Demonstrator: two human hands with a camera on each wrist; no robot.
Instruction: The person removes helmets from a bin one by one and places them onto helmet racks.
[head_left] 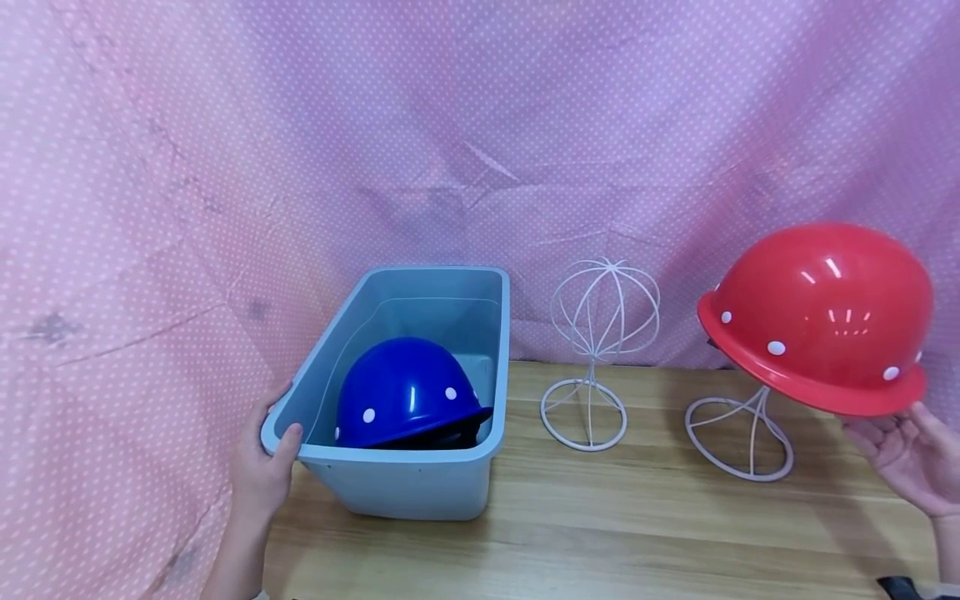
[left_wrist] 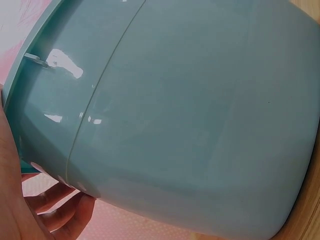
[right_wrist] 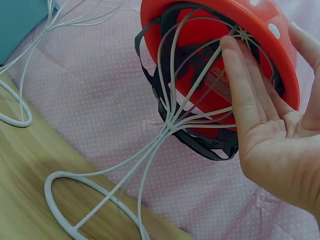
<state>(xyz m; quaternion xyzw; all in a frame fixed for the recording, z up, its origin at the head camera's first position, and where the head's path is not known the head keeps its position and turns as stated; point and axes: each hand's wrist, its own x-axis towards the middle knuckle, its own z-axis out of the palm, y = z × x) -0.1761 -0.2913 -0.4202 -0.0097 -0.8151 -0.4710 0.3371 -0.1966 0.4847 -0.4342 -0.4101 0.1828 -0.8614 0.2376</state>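
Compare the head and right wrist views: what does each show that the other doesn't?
Head only: the blue plastic helmet in the teal plastic bin, and the left hand gripping its rim.

Right wrist only: the inside of the red plastic helmet and the cage of one white wire stand.

Both: that helmet's shell, this stand's base, another white wire stand, the bin, right hand, wooden table, pink dotted cloth.

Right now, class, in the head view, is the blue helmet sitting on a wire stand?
No, the blue helmet lies inside the grey-blue bin, which the left hand grips.
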